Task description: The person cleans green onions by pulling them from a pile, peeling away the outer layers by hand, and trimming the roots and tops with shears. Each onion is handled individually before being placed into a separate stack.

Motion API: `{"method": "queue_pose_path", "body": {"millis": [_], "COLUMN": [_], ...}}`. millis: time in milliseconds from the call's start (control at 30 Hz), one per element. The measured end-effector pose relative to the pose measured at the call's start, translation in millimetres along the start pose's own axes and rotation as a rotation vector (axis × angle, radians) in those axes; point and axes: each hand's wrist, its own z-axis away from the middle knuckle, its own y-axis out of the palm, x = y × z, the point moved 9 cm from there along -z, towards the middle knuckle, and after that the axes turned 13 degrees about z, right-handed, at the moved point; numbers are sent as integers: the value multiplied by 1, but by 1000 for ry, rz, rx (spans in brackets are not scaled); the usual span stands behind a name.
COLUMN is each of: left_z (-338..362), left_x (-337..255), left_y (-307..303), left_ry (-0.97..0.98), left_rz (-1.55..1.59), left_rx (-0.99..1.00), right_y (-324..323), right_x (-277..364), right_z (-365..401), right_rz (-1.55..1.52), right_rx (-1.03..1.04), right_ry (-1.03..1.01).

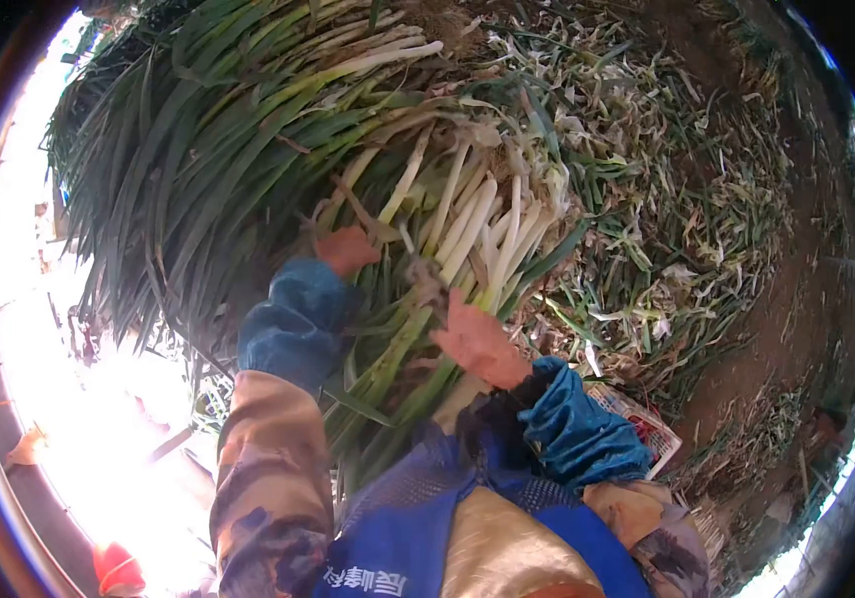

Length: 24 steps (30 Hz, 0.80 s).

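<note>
1. Head view, the only view. It looks down at a big heap of green onions point(278, 149) lying on its side, with long green leaves fanning to the left and top.
2. The white stalk ends point(482, 219) of the heap face the person, packed side by side at centre frame.
3. The left hand point(347, 249), in an orange glove, is pressed into the heap just left of the white ends. Its fingertips are buried among the stalks, so I cannot tell the grip.
4. The right hand point(477, 344), also in an orange glove, sits just below the white ends. Its fingers are curled tight around the upper part of a loose stalk point(392, 359), close to the stalk's rooty tip.
5. The loose stalk runs diagonally from the right hand down to the person's lap. It lies between the two forearms and rests on other green stalks.
6. Both forearms wear blue sleeve covers point(293, 319) over camouflage sleeves. A blue apron point(397, 548) shows at the bottom edge.
7. Trimmed leaves and skins point(667, 199) litter the bare soil point(796, 299) to the right of the heap.
8. A printed red-and-white packet point(637, 424) lies on the ground beside the right elbow.
9. A red object point(118, 570) sits at bottom left. It is too washed out by glare to identify.
</note>
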Motion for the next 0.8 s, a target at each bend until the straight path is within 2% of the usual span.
{"method": "queue_pose_path", "body": {"millis": [33,67,167,267,367,467,567,667,800], "left_z": [-6,-12,-12,30,50,66,83,90,100], "left_x": [7,15,14,-4,21,29,36,37,36], "left_y": [7,14,24,23,56,62,73,82,85], "left_ry": [2,5,210,328,158,161,48,68,68], "left_rz": [3,6,349,318,228,246,240,213,224], "left_rx": [22,43,36,-16,68,61,83,74,97], "right_y": [-4,-15,-23,-14,-22,-23,-30,-4,-2], "right_x": [-7,-8,8,17,-7,-41,-11,-10,-27], "right_z": [-4,-3,20,42,13,-7,31,43,-2], "right_rz": [-9,37,74,156,85,80,49,77,54], "right_rx": [-67,-75,-21,-246,-97,-41,-169,11,-37], "right_ry": [-21,56,23,-174,30,164,-92,20,76]}}
